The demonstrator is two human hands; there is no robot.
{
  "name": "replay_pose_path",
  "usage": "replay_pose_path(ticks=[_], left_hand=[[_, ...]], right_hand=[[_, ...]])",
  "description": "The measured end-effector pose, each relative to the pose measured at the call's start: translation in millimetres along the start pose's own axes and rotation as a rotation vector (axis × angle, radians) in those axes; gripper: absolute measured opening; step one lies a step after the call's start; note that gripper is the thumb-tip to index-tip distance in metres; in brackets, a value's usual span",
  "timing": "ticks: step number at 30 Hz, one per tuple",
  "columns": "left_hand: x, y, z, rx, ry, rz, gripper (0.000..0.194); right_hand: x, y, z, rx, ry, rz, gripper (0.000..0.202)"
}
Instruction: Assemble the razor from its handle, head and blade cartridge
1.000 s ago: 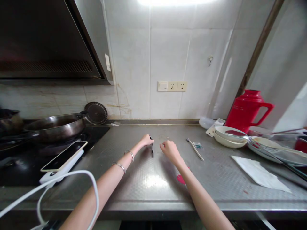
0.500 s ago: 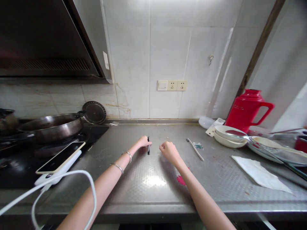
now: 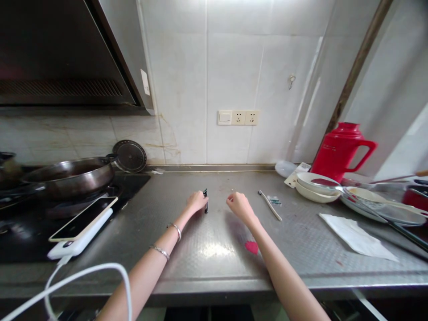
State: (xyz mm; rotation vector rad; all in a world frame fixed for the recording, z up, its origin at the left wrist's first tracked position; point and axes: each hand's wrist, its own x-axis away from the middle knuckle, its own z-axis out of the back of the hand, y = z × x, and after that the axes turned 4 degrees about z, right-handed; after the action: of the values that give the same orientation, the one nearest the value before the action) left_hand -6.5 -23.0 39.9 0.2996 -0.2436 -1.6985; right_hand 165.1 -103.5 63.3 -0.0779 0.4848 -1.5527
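Observation:
Over the middle of the counter, my left hand (image 3: 196,201) is closed around a small slim dark object (image 3: 206,206) that sticks out above and below the fingers. What kind of thing it is does not show clearly. Two silver bangles circle that wrist. My right hand (image 3: 239,204) hovers a short way to the right, its fingers curled together; anything inside them is hidden. Nearest to it on the right lies a thin whitish stick with a dark end (image 3: 270,205), beside a small clear packet with green in it (image 3: 274,200).
On the left a pan (image 3: 72,176) sits on the black hob, near a phone (image 3: 85,217) on a white power bank with a cable. At right are a red thermos jug (image 3: 339,149), stacked bowls (image 3: 317,195) and a white napkin (image 3: 357,236). A pink patch (image 3: 251,247) marks the metal counter (image 3: 214,272).
The dark object stands a little differently in my left hand, which has turned around it. My right hand has moved slightly right, away from the left. The view has shifted a little.

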Motion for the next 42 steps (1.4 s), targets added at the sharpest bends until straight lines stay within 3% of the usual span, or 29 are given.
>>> replay_pose_path(ticks=[6, 13, 17, 21, 26, 35, 38, 42], left_hand=[[6, -8, 5.5, 0.035, 0.007, 0.011, 0.036], [11, -1, 2.1, 0.026, 0.019, -0.009, 0.039], [17, 5, -0.5, -0.005, -0.001, -0.027, 0.042], [18, 5, -3.3, -0.025, 0.000, -0.011, 0.043], [14, 1, -8.6, -0.047, 0.010, -0.005, 0.040], [11, 1, -12.7, -0.081, 0.037, -0.013, 0.034], [9, 1, -13.3, -0.081, 0.041, -0.021, 0.032], [8, 0, -14.1, -0.083, 0.043, -0.015, 0.030]], right_hand=[[8, 22, 24, 0.022, 0.044, -0.068, 0.028], [4, 96, 54, 0.235, -0.062, -0.326, 0.032], [0, 137, 56, 0.326, -0.160, -0.370, 0.038], [-1, 158, 50, 0.322, -0.243, -0.336, 0.041], [-1, 159, 44, 0.292, -0.255, -0.310, 0.048], [-2, 152, 36, 0.365, -0.309, -0.189, 0.036], [-3, 134, 32, 0.371, -0.258, -0.189, 0.038], [-8, 90, 20, 0.326, -0.189, -0.120, 0.039]])
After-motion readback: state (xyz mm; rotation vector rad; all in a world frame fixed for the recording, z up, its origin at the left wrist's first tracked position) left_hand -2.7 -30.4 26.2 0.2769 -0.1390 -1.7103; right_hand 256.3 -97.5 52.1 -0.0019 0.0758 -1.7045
